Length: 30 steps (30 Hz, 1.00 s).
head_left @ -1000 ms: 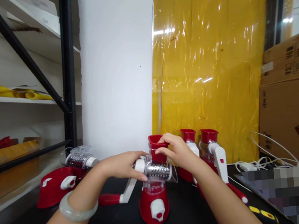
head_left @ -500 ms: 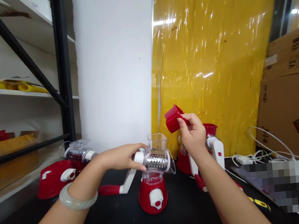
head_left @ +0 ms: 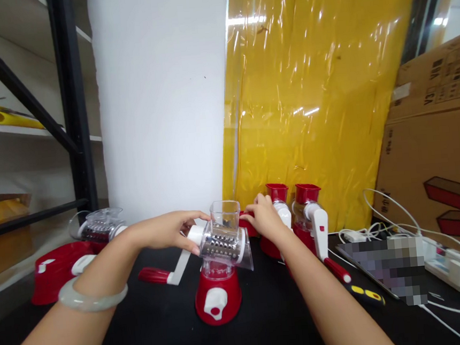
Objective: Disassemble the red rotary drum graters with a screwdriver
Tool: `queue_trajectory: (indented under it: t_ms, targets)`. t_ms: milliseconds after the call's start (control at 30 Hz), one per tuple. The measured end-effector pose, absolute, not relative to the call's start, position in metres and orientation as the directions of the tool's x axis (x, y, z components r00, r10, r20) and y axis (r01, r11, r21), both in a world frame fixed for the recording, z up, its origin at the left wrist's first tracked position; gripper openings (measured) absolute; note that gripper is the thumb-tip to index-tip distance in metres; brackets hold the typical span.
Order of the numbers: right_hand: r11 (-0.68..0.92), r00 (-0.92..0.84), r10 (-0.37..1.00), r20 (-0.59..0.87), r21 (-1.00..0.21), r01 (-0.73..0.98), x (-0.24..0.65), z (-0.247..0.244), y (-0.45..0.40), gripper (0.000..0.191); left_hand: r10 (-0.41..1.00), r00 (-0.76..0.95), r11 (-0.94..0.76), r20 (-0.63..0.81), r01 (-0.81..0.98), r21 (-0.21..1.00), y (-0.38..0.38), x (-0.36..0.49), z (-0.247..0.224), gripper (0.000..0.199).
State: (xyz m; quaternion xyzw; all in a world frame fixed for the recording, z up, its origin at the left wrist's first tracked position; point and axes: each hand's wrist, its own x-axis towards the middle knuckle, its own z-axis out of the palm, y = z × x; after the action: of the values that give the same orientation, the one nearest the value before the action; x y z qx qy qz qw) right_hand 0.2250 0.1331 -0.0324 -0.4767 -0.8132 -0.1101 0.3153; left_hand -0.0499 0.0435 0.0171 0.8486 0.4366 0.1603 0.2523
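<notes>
A rotary grater [head_left: 220, 243] with a red base, a metal drum and a clear hopper stands upright at the middle of the black table. My left hand [head_left: 179, 231] has its fingers around the white collar at the drum's left end, above the crank with the red handle [head_left: 153, 276]. To the right of the hopper, my right hand [head_left: 264, 217] holds a red cup-shaped part [head_left: 249, 224], low behind the grater; the hand partly covers it. Two more graters with red hopper tops [head_left: 277, 191] [head_left: 308, 193] stand behind my right hand.
Another grater [head_left: 57, 271] with a red base is at the left. On the right lie a yellow-and-black tool [head_left: 365, 293], a tablet [head_left: 369, 267], white cables and a power strip [head_left: 456, 276], before a cardboard box [head_left: 433, 149].
My right hand has lowered the red part and moved it left, from in the air to beside the grater. My left hand stays at the collar. The view has shifted to the right.
</notes>
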Motion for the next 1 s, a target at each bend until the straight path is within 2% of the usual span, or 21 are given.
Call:
queue_trajectory:
  t_ms: [233,367,500,667,800,1000]
  targets:
    - [0.376,-0.356,0.879,0.316,-0.002,0.927,0.204,-0.051,0.13,0.02,0.848,0.531,-0.433,0.0,0.692,0.578,0.045,-0.05,0.017,0.072]
    - [0.329,-0.329,0.917,0.226,0.041,0.943,0.205,-0.048,0.129,0.031,0.844,0.537,-0.419,-0.01,0.669,0.614,0.044,-0.049,0.017,0.069]
    - [0.33,-0.336,0.92,0.199,0.065,0.942,0.205,-0.038,0.122,0.03,0.85,0.526,-0.412,-0.017,0.685,0.602,0.043,-0.048,0.019,0.067]
    - [0.335,-0.343,0.918,0.198,0.076,0.939,0.195,-0.039,0.117,0.028,0.884,0.466,-0.384,-0.035,0.766,0.515,0.04,-0.047,0.023,0.07]
    - [0.294,-0.301,0.941,0.152,0.069,0.953,0.192,-0.057,0.128,0.032,0.882,0.469,-0.408,-0.04,0.805,0.431,0.038,-0.046,0.027,0.06]
    - [0.264,-0.269,0.956,0.118,0.057,0.963,0.196,-0.073,0.144,0.034,0.87,0.492,-0.424,-0.03,0.779,0.462,0.041,-0.048,0.025,0.056]
